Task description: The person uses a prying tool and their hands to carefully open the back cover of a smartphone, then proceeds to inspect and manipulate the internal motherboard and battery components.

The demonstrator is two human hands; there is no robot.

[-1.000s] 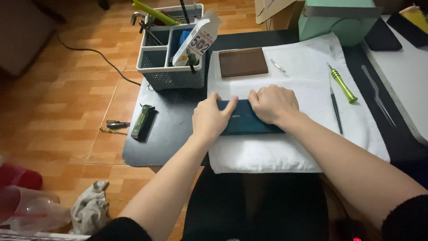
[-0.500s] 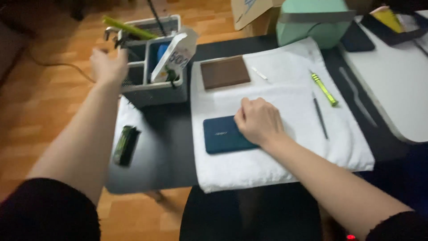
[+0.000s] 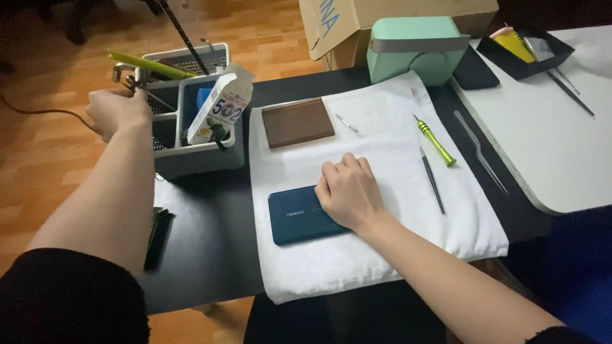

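the right hand [image 3: 347,191] lies flat, fingers loosely together, on the right end of the dark blue phone [image 3: 296,215], which rests on the white towel [image 3: 382,255]. the left hand [image 3: 118,111] is closed on a metal tool [image 3: 131,79] at the grey organiser [image 3: 191,156].

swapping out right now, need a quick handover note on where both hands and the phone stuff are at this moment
Left hand: reaching into the grey tool caddy at the left of the desk, fingers closed around a metal tool in its back compartment.
Right hand: palm down on the right end of the dark teal phone, which lies back-up on the white towel.
Also on the towel: brown flat case, small metal pin, yellow-green screwdriver, thin black tool.
Done: tools laid out. The phone looks unopened; no tool has touched it yet.
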